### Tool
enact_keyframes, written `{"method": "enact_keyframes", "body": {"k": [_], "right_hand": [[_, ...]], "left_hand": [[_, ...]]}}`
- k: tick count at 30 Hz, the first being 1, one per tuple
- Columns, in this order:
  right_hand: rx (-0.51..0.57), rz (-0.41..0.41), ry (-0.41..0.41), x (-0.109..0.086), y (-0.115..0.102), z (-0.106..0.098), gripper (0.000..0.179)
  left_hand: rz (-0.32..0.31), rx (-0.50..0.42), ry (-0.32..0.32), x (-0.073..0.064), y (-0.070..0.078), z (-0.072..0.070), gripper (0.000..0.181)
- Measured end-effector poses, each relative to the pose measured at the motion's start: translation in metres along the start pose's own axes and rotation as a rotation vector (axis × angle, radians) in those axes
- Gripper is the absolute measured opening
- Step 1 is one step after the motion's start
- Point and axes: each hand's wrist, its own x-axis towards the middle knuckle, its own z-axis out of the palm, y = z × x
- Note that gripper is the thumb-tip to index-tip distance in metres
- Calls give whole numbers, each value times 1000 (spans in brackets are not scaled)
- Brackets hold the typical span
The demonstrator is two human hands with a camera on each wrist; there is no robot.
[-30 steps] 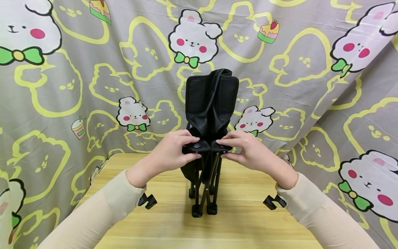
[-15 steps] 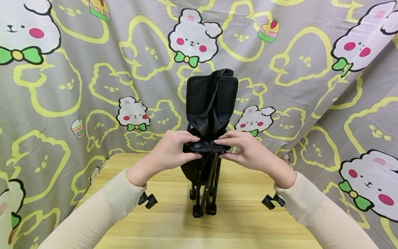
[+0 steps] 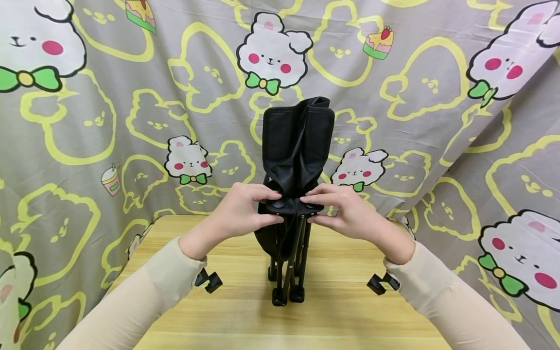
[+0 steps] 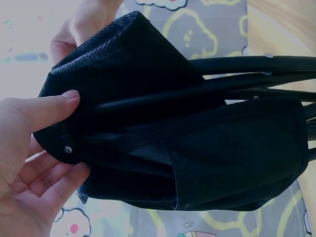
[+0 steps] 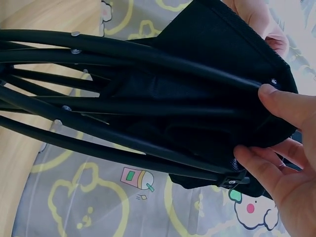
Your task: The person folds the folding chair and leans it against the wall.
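Note:
A black folding camp chair (image 3: 298, 146), folded narrow, stands upright on the table with its fabric backrest on top. My left hand (image 3: 245, 209) pinches the left front corner of its seat fabric, thumb below and fingers above. Mirroring it, my right hand (image 3: 345, 209) pinches the right front corner. The two corners lie against each other in the middle. In the left wrist view a fabric pocket (image 4: 237, 153) hangs beside the frame. The right wrist view shows bundled metal tubes (image 5: 128, 108) with rivets, running up to the corner under my thumb.
The wooden table (image 3: 210, 316) carries the chair's black feet (image 3: 279, 296). Close behind and along the sides hangs a grey curtain (image 3: 218, 124) with rabbit prints. A black wrist mount (image 3: 210, 282) sticks out below my left cuff, another black mount (image 3: 381, 283) below the right.
My right hand has shifted slightly left, and the seat corners and legs stand a little closer together. The left hand keeps its grip almost unmoved.

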Motion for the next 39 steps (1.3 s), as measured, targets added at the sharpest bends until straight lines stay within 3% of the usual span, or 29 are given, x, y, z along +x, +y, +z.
{"method": "enact_keyframes", "body": {"k": [10,22,39], "right_hand": [[-89,-59,9,-1,-1,1,46],[-134,-75,48,-1,-1,3,47],[-169,10,27,-10,-4,-9,57]], "left_hand": [[65,29,18,-4,-2,1,39],[63,3,-14,-10,-7,-2,41],[52,-14,-18,-15,-8,-12,48]]}}
